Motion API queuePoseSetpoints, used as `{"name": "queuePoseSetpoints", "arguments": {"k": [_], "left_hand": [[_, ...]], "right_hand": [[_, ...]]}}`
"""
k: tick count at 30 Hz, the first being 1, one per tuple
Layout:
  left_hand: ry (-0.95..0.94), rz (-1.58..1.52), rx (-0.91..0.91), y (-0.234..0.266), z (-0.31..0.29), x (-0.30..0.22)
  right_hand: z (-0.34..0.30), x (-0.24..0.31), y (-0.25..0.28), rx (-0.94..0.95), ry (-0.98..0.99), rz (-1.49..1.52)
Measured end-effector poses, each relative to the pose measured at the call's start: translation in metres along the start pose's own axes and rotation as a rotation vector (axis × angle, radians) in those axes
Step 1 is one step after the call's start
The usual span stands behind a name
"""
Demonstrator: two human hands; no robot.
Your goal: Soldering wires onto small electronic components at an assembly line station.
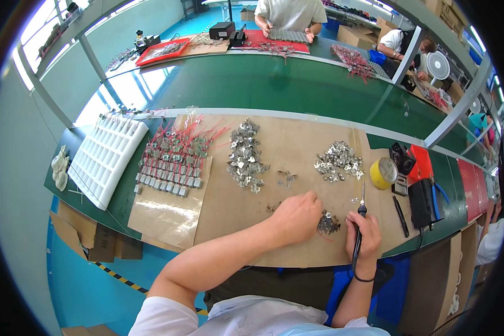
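Note:
My right hand is closed round a soldering iron, its metal tip pointing up and away from me. Over the brown paper mat, my left hand has its fingers bent together beside a small heap of dark metal parts; whatever they pinch is hidden. A pile of silvery metal pieces lies beyond my hands. Farther left is a longer pile of similar pieces. Rows of small grey motor-like units with red wires stand at the left.
A white compartment tray leans at the far left. To the right are a yellow roll, a black pen-like tool, a black box-shaped station and a red bin. Across the green belt, a person handles a tray.

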State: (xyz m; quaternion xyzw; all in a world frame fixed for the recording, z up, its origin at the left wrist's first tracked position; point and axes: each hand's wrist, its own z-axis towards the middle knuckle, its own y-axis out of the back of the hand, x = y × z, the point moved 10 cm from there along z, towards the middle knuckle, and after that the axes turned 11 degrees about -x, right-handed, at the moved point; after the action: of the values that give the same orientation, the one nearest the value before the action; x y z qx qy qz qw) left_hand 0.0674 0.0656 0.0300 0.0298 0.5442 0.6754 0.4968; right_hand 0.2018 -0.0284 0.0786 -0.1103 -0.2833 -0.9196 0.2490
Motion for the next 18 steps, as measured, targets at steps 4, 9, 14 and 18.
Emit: {"name": "queuePoseSetpoints", "arguments": {"k": [4,9,14,18], "left_hand": [[0.005,-0.014,-0.006,-0.0016,0.0007,0.0026],[0.010,-0.004,0.000,-0.0017,-0.0005,0.0023],[0.008,-0.009,-0.001,0.0000,0.0012,0.0006],[0.010,-0.005,0.010,-0.0019,-0.0007,0.0021]], "right_hand": [[-0.0008,-0.0025,-0.0019,0.015,-0.006,0.010],[-0.0009,-0.0014,-0.0010,0.002,-0.006,0.001],[-0.0020,-0.0032,-0.0017,0.014,0.013,0.002],[-0.0013,-0.0020,-0.0022,0.014,-0.008,0.009]]}}
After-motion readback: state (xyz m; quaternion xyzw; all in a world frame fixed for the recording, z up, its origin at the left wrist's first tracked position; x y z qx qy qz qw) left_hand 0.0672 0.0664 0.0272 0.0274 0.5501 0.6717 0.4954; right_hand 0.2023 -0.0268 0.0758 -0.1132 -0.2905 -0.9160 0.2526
